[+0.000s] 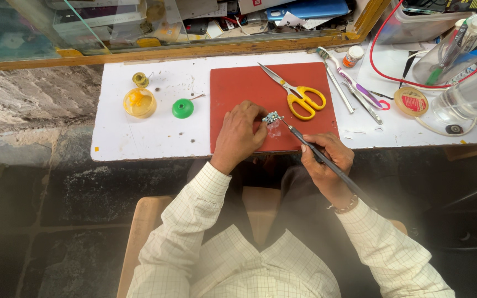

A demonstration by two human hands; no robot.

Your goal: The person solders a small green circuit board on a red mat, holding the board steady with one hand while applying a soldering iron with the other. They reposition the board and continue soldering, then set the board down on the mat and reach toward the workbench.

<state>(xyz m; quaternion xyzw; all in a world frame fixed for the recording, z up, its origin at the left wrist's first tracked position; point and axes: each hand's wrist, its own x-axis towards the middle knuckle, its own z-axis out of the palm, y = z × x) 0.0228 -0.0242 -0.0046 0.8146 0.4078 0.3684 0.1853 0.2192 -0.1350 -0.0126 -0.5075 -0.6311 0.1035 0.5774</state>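
one small silvery metal part (pixel 272 117) sits on the one red mat (pixel 238 88) near its front edge, with a bit of clear plastic just under it. the left hand (pixel 240 135) rests on the mat, fingers curled in and pinching the part at its left side. the right hand (pixel 327 160) is closed around one thin dark brush (pixel 318 156), whose tip touches the part from the right.

also on the mat lies one pair of yellow-handled scissors (pixel 299 94), blades closed and pointing up-left. to the left, on the white bench (pixel 155 138), stand one round yellow dish (pixel 139 102), one small yellow-topped bottle (pixel 140 79) behind it and one green cap (pixel 183 108). to the right lie two toothbrushes (pixel 354 83), one small white jar (pixel 353 56) with a red label, one round roll of tape (pixel 411 101) with a red label, and one clear bottle (pixel 470 96).
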